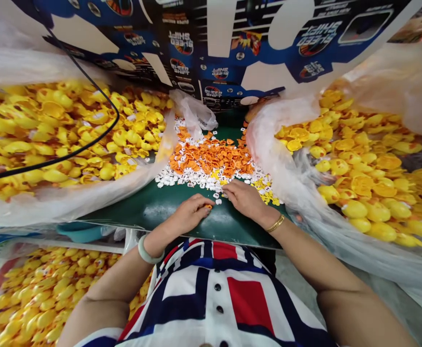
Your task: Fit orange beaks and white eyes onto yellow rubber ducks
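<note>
Bright, even overhead light leaves only soft shadows on the green table (149, 209) just under the fingers (230, 190) of the right hand (247, 200). Far to both sides of them, plastic bags (399, 82) glare white and the edges bow.

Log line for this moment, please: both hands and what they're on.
left hand: pinching small orange piece | right hand: at white pieces | surface: green table | sides: bagged yellow ducks

A small orange piece (208, 206), perhaps a beak, sits near scattered white pieces (196, 181).
</note>
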### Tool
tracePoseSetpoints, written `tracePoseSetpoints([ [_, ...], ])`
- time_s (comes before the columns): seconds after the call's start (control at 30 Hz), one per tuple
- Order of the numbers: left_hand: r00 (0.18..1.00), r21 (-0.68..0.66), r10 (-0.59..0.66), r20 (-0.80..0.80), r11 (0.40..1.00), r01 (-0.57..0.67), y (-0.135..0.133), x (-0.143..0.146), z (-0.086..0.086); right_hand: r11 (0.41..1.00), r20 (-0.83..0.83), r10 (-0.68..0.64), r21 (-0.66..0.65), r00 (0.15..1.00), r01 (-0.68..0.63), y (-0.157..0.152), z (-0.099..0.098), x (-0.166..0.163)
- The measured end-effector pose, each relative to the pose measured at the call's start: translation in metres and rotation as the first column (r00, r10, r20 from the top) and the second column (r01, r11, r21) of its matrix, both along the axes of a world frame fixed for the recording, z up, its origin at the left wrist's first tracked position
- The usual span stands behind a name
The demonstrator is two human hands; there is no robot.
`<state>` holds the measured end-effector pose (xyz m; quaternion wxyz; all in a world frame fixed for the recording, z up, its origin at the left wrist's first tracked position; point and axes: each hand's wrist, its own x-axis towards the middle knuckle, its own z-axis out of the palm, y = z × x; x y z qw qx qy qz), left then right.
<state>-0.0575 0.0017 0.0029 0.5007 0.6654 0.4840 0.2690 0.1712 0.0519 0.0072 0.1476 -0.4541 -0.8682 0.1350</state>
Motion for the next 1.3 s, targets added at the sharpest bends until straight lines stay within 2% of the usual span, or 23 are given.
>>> tracePoseSetpoints([
  [0.1, 0.968, -0.17, 0.189, 0.168, 0.972, -0.16, 0.0, 0.002, -0.005, 0.996, 0.129, 0.082, 0.008, 0.988, -0.084, 0.004, 0.002, -0.008],
  [0.17, 0.927, -0.281, 0.281, 0.25, 0.937, -0.208, 0.001, 0.002, -0.007, 0.993, 0.171, 0.114, -0.014, 0.979, -0.114, 0.002, 0.002, -0.015],
  [0.27, 0.876, -0.333, 0.366, 0.314, 0.907, -0.259, 0.003, 0.002, -0.009, 0.995, 0.213, 0.089, -0.067, 0.973, -0.077, 0.0, 0.003, -0.027],
  [0.4, 0.805, -0.388, 0.44, 0.397, 0.876, -0.287, 0.007, 0.005, -0.01, 0.985, 0.203, 0.008, -0.172, 0.979, 0.028, 0.007, 0.004, -0.04],
  [0.53, 0.733, -0.505, 0.509, 0.452, 0.823, -0.26, 0.005, 0.008, -0.009, 0.98, 0.137, 0.012, -0.198, 0.991, 0.016, 0.012, 0.005, -0.04],
  [0.6, 0.698, -0.539, 0.541, 0.469, 0.801, -0.258, 0.004, 0.008, -0.009, 0.97, 0.032, 0.008, -0.243, 0.999, 0.0, 0.01, 0.005, -0.036],
  [0.67, 0.671, -0.553, 0.56, 0.486, 0.791, -0.261, 0.003, 0.007, -0.01, 0.923, -0.19, -0.068, -0.386, 0.979, -0.01, 0.003, 0.004, -0.032],
  [0.77, 0.66, -0.545, 0.55, 0.512, 0.802, -0.246, 0.004, 0.009, -0.012, 0.786, -0.479, -0.275, -0.612, 0.834, -0.092, -0.008, 0.001, -0.03],
  [0.8, 0.663, -0.538, 0.54, 0.518, 0.809, -0.239, 0.005, 0.01, -0.013, 0.76, -0.513, -0.31, -0.64, 0.801, -0.116, -0.011, 0.0, -0.03],
  [0.87, 0.677, -0.524, 0.52, 0.52, 0.821, -0.228, 0.005, 0.013, -0.013, 0.744, -0.542, -0.331, -0.653, 0.773, -0.139, -0.015, -0.002, -0.031],
  [1.0, 0.72, -0.494, 0.496, 0.486, 0.835, -0.242, 0.004, 0.017, -0.013, 0.761, -0.542, -0.337, -0.639, 0.77, -0.117, -0.017, -0.003, -0.031],
  [1.1, 0.768, -0.405, 0.459, 0.447, 0.869, -0.283, 0.001, 0.017, -0.015, 0.792, -0.526, -0.313, -0.604, 0.791, -0.088, -0.018, -0.004, -0.031],
  [1.17, 0.804, -0.296, 0.423, 0.418, 0.9, -0.319, -0.001, 0.016, -0.019, 0.856, -0.515, -0.24, -0.512, 0.823, -0.071, -0.019, -0.005, -0.032],
  [1.23, 0.835, -0.191, 0.397, 0.381, 0.917, -0.349, -0.002, 0.015, -0.023, 0.93, -0.506, -0.124, -0.359, 0.854, -0.077, -0.019, -0.008, -0.031],
  [1.3, 0.85, -0.159, 0.388, 0.357, 0.921, -0.354, -0.002, 0.014, -0.026, 0.97, -0.492, -0.012, -0.217, 0.87, -0.11, -0.018, -0.011, -0.031],
])
